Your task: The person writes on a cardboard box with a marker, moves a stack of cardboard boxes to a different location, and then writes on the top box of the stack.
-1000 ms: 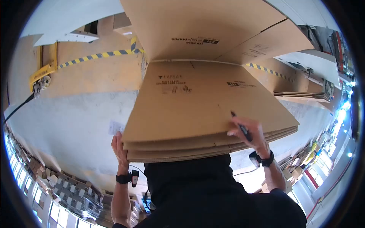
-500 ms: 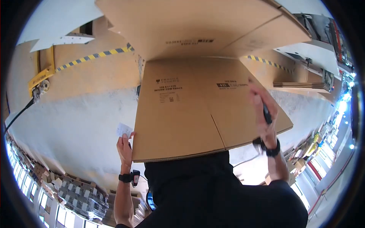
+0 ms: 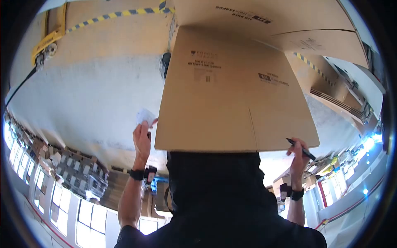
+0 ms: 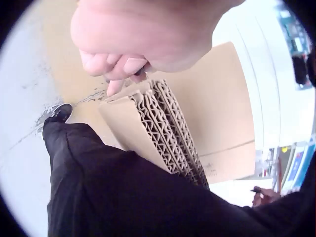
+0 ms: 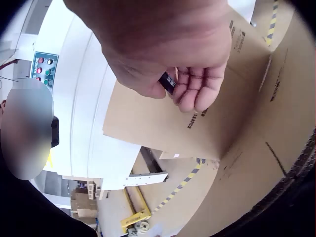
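Observation:
A stack of flat corrugated cardboard cartons lies in front of the person's body, with printed text on top. Beside its left edge, my left hand holds a white paper slip between thumb and fingers. A small dark object shows among that hand's curled fingers, mostly hidden. My right hand grips a black marker pen at the stack's near right corner, its tip towards the board. From the right wrist, the pen's dark barrel shows between thumb and curled fingers.
Behind the stack, another cardboard panel rises upright. A yellow pallet jack stands far left, near striped floor tape. More flat cartons lie at right. A white machine with a button panel and another person are near.
The fanned layers at the stack's near edge now lie together, showing a slit. My right hand has moved with the pen off the middle to the near right corner. The head view has shifted.

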A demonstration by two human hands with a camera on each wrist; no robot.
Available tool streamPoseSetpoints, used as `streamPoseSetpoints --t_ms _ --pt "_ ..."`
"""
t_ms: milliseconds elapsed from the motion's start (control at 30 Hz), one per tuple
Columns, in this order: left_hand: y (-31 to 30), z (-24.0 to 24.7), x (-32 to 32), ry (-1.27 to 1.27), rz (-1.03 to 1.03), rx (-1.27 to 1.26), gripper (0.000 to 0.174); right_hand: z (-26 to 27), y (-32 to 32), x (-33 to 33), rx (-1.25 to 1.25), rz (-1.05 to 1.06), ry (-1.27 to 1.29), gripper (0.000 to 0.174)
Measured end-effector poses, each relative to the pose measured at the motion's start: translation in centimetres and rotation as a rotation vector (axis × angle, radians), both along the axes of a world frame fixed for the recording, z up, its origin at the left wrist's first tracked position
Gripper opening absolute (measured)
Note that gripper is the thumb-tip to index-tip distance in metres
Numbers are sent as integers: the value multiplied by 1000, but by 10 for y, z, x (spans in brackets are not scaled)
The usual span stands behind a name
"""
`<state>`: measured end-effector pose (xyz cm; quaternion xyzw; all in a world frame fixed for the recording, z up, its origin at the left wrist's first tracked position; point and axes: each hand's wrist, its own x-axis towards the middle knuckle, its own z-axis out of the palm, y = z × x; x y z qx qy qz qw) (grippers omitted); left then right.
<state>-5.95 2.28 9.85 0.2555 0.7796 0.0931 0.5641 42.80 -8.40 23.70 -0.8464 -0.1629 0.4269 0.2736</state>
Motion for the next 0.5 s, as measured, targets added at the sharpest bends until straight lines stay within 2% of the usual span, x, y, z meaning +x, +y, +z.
streamPoseSetpoints --t_ms 33,100,133,167,200,233,267,300,333,367,400,433,467,500 --pt "-2 0 -3 -21 109 22 39 6 -8 10 14 -23 -35 25" --pt "-23 -9 -23 36 98 34 42 8 -48 40 68 66 -199 27" --pt "-44 -14 -41 69 89 35 43 11 -75 56 19 26 -304 27" --pt "-78 -23 -68 106 32 43 43 17 -104 70 -37 -13 -403 28" --pt "-123 -29 -94 38 170 -15 39 24 -139 87 -51 75 -510 27" --pt "-184 -36 -136 3 136 -40 32 35 -173 102 -61 163 -616 27" --pt "-228 -21 -160 144 -39 -288 31 50 -205 113 -69 -36 -549 29" --pt "-258 9 -152 137 354 -429 30 71 -238 127 -79 -236 -482 32" --pt "-303 34 -166 105 263 -373 28 109 -288 172 -125 137 -544 32" --pt "-296 71 -152 208 261 -638 26 133 -319 206 -167 501 -605 32" --pt "-265 111 -139 129 58 -790 27 158 -297 218 -282 596 -542 30" --pt "-290 119 -154 33 313 -696 26 189 -259 233 -405 693 -478 27" --pt "-240 146 -131 29 239 -854 26 188 -210 238 -483 588 -479 25" --pt "-245 144 -137 49 217 -753 14 155 -148 221 -404 495 -514 21"
